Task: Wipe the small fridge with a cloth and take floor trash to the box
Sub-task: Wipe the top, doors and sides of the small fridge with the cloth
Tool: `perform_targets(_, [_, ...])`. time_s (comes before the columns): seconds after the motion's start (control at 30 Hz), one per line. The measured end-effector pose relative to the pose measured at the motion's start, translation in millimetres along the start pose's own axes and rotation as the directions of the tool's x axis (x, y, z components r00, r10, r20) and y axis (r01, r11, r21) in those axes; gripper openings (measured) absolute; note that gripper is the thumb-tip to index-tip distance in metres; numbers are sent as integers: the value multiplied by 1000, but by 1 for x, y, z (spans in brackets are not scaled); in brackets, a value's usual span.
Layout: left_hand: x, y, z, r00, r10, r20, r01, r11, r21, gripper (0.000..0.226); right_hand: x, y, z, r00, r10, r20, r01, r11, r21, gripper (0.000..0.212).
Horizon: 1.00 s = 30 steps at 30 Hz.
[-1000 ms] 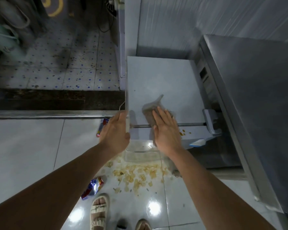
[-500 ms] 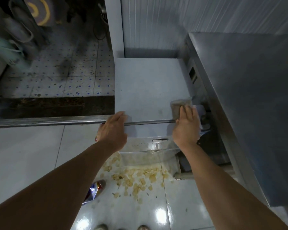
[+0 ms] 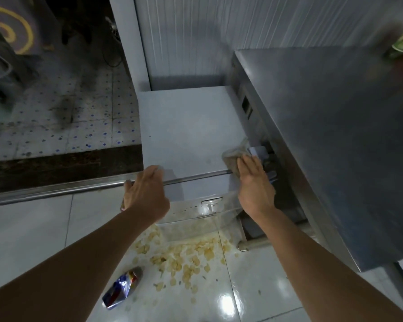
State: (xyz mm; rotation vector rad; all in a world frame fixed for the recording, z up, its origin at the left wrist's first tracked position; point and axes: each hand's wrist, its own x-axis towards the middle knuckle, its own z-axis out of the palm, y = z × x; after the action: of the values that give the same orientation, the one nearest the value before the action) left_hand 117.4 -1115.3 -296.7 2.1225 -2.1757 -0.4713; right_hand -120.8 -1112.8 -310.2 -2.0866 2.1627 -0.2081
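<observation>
The right hand is pressing a brownish cloth flat-fingered onto the small fridge's top near its front right corner, while the left hand is resting relaxed at the front left edge, with chips and a wrapper lying on the floor below.

Both arms outstretched, left hand loosely curled, right hand flat, fingers straight.
</observation>
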Motion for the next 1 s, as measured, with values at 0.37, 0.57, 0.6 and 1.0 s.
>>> perform_targets(0.37, [22,38,14,981,187,60,-186,982,-16,70,48,4,-4,987,158,-29,-159,987,-40,64])
perform_targets(0.57, [20,36,14,981,186,57,-187,982,1,69,-1,13,8,967,242,-74,-242,970,8,68])
perform_targets(0.6, [20,37,14,981,186,55,-186,983,-4,69,-8,15,9,970,231,-72,-231,973,4,68])
perform_targets(1.0, [22,23,17,969,237,74,-237,971,-3,72,31,14,7,951,309,26,-310,951,21,70])
